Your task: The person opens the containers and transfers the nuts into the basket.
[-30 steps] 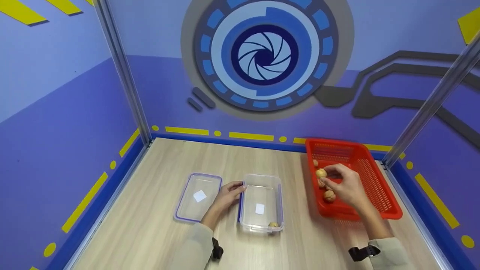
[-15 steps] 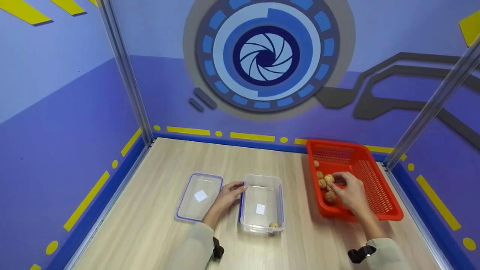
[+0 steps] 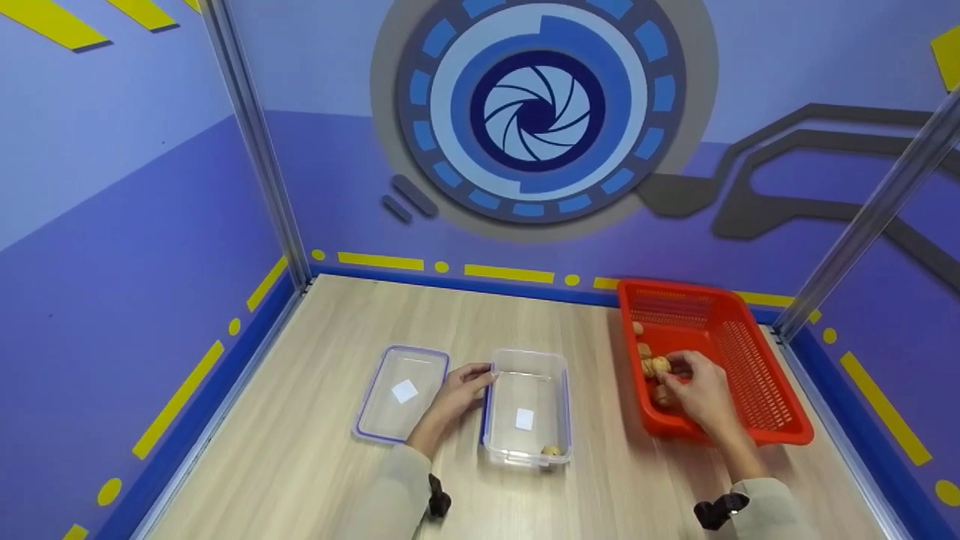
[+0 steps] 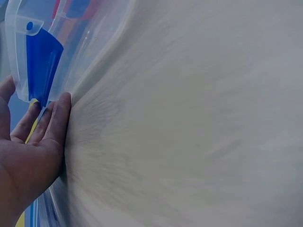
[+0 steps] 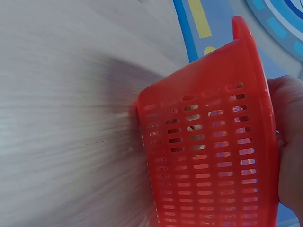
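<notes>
My left hand (image 3: pixel 459 390) holds the left side of a clear plastic food container (image 3: pixel 525 386). Its thumb lies at the rim; in the left wrist view the fingers (image 4: pixel 59 118) reach the wall below a blue latch (image 4: pixel 42 66). One walnut (image 3: pixel 551 451) sits in the container's near right corner. Inside the red basket (image 3: pixel 757 367), my right hand (image 3: pixel 703 386) pinches a pale walnut (image 3: pixel 660 365) between thumb and fingers. Several other walnuts (image 3: pixel 644 350) lie along the basket's left side, partly hidden by the hand. In the right wrist view the basket wall hides the fingertips.
The container's clear lid (image 3: pixel 397 394), with a purple-blue edge and a white square, lies left of my left hand. The wooden table (image 3: pixel 600 495) ends at blue-purple walls (image 3: pixel 322 187) at the back and sides. Metal posts (image 3: pixel 259 135) stand at the corners.
My right hand has shifted slightly right and toward me inside the basket, with the pale walnut between its fingers. The left hand, container and lid stay as they were.
</notes>
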The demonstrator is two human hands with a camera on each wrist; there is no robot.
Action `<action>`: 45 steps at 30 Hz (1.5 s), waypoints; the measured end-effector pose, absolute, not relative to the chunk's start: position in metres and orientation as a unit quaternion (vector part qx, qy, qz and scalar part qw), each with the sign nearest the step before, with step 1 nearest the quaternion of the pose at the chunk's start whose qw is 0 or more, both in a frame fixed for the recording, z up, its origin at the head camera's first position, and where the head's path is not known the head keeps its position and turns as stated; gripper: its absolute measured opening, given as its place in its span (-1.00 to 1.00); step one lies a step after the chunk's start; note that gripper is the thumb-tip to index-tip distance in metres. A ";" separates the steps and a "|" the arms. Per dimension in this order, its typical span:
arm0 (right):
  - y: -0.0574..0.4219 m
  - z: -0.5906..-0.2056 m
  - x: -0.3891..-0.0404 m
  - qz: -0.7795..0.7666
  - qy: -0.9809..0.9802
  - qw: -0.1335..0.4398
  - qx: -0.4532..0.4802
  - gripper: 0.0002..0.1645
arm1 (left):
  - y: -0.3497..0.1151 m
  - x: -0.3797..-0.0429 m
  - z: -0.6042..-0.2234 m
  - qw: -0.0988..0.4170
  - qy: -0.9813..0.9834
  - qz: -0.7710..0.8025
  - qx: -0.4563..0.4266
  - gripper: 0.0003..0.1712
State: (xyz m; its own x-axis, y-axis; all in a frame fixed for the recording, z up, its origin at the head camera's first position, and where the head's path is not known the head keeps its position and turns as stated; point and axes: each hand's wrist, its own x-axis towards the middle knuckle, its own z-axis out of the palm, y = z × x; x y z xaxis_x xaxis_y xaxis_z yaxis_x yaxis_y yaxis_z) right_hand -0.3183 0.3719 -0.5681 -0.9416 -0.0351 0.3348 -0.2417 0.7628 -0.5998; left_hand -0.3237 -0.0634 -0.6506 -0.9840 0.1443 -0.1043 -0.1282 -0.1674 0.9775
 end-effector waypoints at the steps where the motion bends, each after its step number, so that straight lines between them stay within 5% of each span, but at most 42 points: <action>1: 0.372 -0.568 -0.318 0.335 -0.927 0.153 0.077 -0.64 | -0.063 -0.324 -0.650 0.089 0.637 0.766 0.007 -0.41; 27: 0.371 -0.567 -0.313 0.326 -0.927 0.166 0.083 -0.65 | -0.062 -0.323 -0.647 0.084 0.653 0.752 0.011 -0.43; 34: 0.366 -0.566 -0.316 0.295 -0.920 0.229 0.117 -0.69 | -0.061 -0.325 -0.647 0.081 0.649 0.756 0.013 -0.41; 45: 0.322 -0.549 -0.308 0.346 -0.886 0.236 0.198 -0.63 | -0.061 -0.324 -0.650 0.087 0.625 0.776 0.013 -0.41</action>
State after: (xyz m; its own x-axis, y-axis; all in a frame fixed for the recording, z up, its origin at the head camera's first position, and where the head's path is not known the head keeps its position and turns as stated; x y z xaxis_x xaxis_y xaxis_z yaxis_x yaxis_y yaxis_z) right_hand -0.3083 0.3216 -0.5487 -0.8097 -0.1875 0.5562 -0.5147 0.6821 -0.5194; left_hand -0.3240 -0.0614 -0.6498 -0.9847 0.1502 -0.0883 -0.1183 -0.2046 0.9717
